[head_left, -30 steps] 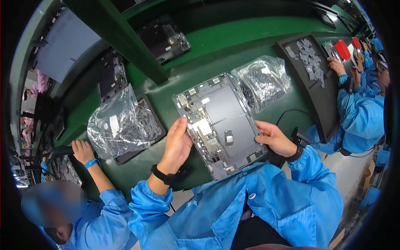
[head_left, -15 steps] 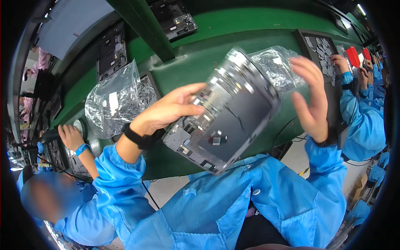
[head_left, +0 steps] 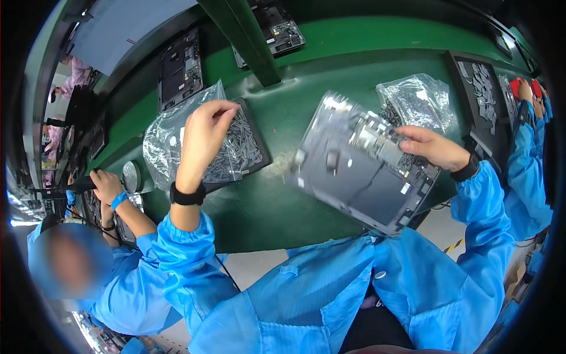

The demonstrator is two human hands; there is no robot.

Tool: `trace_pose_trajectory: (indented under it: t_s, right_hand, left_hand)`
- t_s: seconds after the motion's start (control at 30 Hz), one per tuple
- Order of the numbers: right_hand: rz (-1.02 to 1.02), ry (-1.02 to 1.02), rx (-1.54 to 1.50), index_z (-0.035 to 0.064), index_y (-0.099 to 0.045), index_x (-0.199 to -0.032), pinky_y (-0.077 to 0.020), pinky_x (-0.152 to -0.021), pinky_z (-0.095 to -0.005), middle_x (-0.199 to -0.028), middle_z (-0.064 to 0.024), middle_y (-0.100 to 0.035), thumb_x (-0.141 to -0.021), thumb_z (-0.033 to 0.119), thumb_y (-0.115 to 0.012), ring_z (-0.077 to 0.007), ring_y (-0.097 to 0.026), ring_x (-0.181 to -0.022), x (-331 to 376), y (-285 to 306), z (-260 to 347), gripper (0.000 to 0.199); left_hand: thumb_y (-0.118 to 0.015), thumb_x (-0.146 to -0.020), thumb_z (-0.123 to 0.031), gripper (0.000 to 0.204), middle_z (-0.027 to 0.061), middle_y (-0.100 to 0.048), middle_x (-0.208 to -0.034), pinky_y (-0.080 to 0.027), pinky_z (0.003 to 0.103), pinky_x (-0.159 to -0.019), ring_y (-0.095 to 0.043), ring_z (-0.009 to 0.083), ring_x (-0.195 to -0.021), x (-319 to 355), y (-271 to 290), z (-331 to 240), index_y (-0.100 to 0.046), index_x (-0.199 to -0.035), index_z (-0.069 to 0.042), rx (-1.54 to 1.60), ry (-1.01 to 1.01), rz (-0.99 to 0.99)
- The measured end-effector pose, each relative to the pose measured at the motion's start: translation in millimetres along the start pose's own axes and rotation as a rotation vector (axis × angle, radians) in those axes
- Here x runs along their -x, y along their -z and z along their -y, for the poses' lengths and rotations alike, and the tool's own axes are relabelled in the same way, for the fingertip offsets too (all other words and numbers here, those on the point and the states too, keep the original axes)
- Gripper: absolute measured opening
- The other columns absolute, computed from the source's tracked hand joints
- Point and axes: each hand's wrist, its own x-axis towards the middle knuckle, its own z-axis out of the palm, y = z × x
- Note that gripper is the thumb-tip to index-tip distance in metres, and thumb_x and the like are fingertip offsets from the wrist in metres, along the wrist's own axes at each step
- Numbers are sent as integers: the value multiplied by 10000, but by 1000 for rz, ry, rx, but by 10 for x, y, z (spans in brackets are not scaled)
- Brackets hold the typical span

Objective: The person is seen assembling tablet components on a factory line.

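Observation:
My right hand [head_left: 435,148] grips one edge of an open laptop chassis [head_left: 354,183], thumb on top near its circuit board. The chassis is tilted above the front of the green bench and slightly blurred by motion. My left hand [head_left: 205,133] is raised over a dark tray [head_left: 259,141] of small dark grey strip-like parts [head_left: 233,153]. Its fingers are bent together in a pinch, and whatever is between them is hidden. A clear plastic bag [head_left: 162,144] lies around and partly over these parts, beside my left wrist.
Behind my right hand lies another clear bag [head_left: 418,97] of small dark parts. A black tray [head_left: 460,82] with grey pieces stands at the far right. More laptop chassis [head_left: 180,68] lie behind a green post [head_left: 244,41]. Co-workers sit on both sides; one hand [head_left: 106,186] is at left.
The laptop chassis has passed from my left hand to my right and has turned. My left hand has moved left over the tray of small parts; my right hand, open before, now grips the chassis.

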Motion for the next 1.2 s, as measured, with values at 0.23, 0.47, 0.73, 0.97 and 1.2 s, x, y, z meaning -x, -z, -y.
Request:
trace_pose_trajectory:
  t_s: [0.23,0.47,0.73,0.97,1.2]
  right_hand:
    - [-392,88,-622,14,-425,-1413,-373,-1042,-285,-1328,-45,-544,-1010,223,-534,-121,-479,-1208,-103,-730,-578,467]
    - [-299,-68,342,-1,-570,-1117,-495,-717,-441,-843,-201,-649,-1000,301,-521,-344,-645,-777,-93,-554,-202,328]
    - [-822,484,916,41,-638,-850,-506,-671,-420,-797,-135,-594,-827,110,-629,-339,-605,-773,-270,-23,-26,74]
    - [-703,489,1302,40,-606,-774,-510,-737,-374,-826,-94,-552,-742,84,-604,-273,-573,-852,-677,93,-97,54]
    - [-632,403,1369,42,-625,-805,-523,-736,-364,-837,-88,-564,-750,91,-598,-259,-588,-863,-785,96,8,79]
  left_hand:
    - [-657,-831,-49,250,147,-664,-1058,-490,391,-859,-613,346,-993,177,-233,269,-682,-1080,-39,-418,-237,-78]
    - [-675,-793,-30,92,113,-668,-940,-483,395,-796,-609,314,-883,144,-222,332,-678,-885,-21,-465,-252,-26]
    - [-656,-837,-23,63,138,-670,-902,-491,398,-764,-621,333,-832,207,-261,176,-669,-896,-3,-480,-231,-145]
    - [-639,-876,-22,79,135,-662,-887,-501,334,-708,-644,271,-802,129,-640,-620,-648,-950,4,-113,-244,4]
    - [-619,-870,-35,99,145,-648,-917,-495,404,-761,-619,355,-847,-425,-1122,-1003,-576,-954,-8,38,-494,159]
